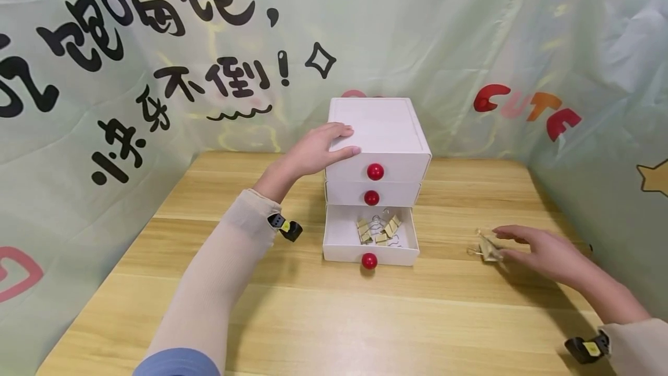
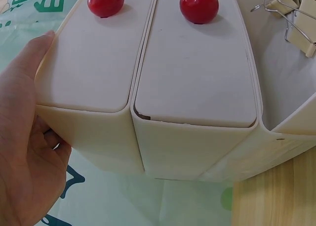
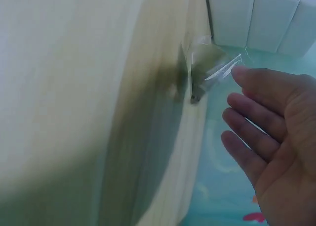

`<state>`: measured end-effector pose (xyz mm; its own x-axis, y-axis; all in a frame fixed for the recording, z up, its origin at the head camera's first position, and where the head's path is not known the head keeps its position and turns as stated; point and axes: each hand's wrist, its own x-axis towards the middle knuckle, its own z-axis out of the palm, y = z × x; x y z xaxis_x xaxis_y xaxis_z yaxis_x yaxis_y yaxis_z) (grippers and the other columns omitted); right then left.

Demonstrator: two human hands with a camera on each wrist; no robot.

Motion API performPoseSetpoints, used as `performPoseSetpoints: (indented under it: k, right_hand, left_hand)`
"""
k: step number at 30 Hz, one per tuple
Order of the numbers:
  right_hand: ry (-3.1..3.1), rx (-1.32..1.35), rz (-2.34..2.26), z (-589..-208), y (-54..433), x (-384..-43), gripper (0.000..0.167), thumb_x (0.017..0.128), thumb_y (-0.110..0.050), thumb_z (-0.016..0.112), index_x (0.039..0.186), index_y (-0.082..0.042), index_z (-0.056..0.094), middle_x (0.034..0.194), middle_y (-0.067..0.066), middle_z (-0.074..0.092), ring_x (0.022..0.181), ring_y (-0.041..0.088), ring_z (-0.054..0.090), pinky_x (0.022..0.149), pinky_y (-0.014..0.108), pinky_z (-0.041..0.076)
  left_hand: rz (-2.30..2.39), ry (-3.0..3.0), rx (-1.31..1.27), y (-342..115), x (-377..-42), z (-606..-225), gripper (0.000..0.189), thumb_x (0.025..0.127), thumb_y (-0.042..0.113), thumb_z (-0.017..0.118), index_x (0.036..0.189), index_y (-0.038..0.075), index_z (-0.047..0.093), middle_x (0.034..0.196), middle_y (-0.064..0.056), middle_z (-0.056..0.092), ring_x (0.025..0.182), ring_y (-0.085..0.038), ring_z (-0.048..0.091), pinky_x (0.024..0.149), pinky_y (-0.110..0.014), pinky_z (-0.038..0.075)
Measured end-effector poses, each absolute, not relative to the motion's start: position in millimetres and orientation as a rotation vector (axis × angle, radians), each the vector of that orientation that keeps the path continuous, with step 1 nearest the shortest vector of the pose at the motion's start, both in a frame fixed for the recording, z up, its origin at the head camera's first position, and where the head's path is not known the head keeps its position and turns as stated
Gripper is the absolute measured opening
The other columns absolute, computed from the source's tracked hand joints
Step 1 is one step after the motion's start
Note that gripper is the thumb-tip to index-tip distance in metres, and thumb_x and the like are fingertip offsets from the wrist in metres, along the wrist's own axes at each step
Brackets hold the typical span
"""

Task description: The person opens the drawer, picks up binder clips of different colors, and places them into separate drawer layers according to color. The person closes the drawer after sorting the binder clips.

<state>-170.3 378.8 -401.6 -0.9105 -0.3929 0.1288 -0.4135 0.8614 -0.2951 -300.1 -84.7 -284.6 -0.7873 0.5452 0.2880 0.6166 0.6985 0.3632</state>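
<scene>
A white drawer box [image 1: 373, 123] with red knobs stands on the table, its bottom drawer [image 1: 341, 254] pulled out. Several cream binder clips [image 1: 391, 225] with wire handles lie inside that drawer. My left hand [image 1: 318, 149] rests at the box's upper left edge, thumb and a finger lying over the top; in the left wrist view, other fingers sit by its side. To the right of the box, my right hand [image 1: 548, 251] pinches another binder clip [image 1: 489, 249] near the thumb tip. That clip is blurred in the right wrist view, where the other fingers are spread.
The wooden table [image 1: 334, 318] meets a printed pale green cloth [image 1: 417, 33] at the back and sides. The upper two drawers [image 1: 347, 193] are closed. The open drawer juts toward the front of the table.
</scene>
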Motion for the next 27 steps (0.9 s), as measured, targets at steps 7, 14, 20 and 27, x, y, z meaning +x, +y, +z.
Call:
performPoseSetpoints:
  k: [7,14,20,27]
  right_hand:
    - [-2.968,0.742,0.531,-402,365,-176,0.055,0.086,-0.032,0.076,0.129,-0.002,0.060,0.123,0.022,0.063,0.106,0.046,0.060,0.084,0.060,0.049]
    - [-3.048,0.785,0.584,-408,352,-181,0.065,0.080,-0.033,0.081,0.134,-0.005,0.057,0.127,0.023,0.060,0.115,0.045,0.056,0.091,0.060,0.045]
    - [-3.016,0.886,0.527,-411,343,-184,0.059,0.080,-0.029,0.082,0.130,-0.007,0.060,0.126,0.018,0.062,0.115,0.041,0.058,0.093,0.057,0.046]
    - [-2.967,0.882,0.485,-407,332,-185,0.050,0.081,-0.033,0.080,0.121,-0.006,0.065,0.113,0.010,0.068,0.101,0.031,0.065,0.084,0.051,0.051]
  left_hand:
    - [-0.666,-2.753,-0.945,-84,-301,-284,0.066,0.095,0.055,0.055,0.141,0.008,0.052,0.147,-0.007,0.047,0.141,-0.023,0.033,0.116,-0.035,0.024]
    - [-0.678,-2.759,-0.939,-84,-299,-284,0.065,0.095,0.054,0.055,0.141,0.007,0.052,0.147,-0.007,0.047,0.141,-0.022,0.033,0.116,-0.034,0.024]
    - [-0.687,-2.755,-0.939,-84,-297,-284,0.065,0.095,0.053,0.056,0.140,0.007,0.053,0.146,-0.007,0.048,0.141,-0.023,0.033,0.116,-0.035,0.024]
    - [-0.675,-2.779,-0.922,-84,-298,-283,0.066,0.095,0.054,0.055,0.142,0.009,0.051,0.148,-0.006,0.046,0.142,-0.022,0.032,0.116,-0.034,0.023]
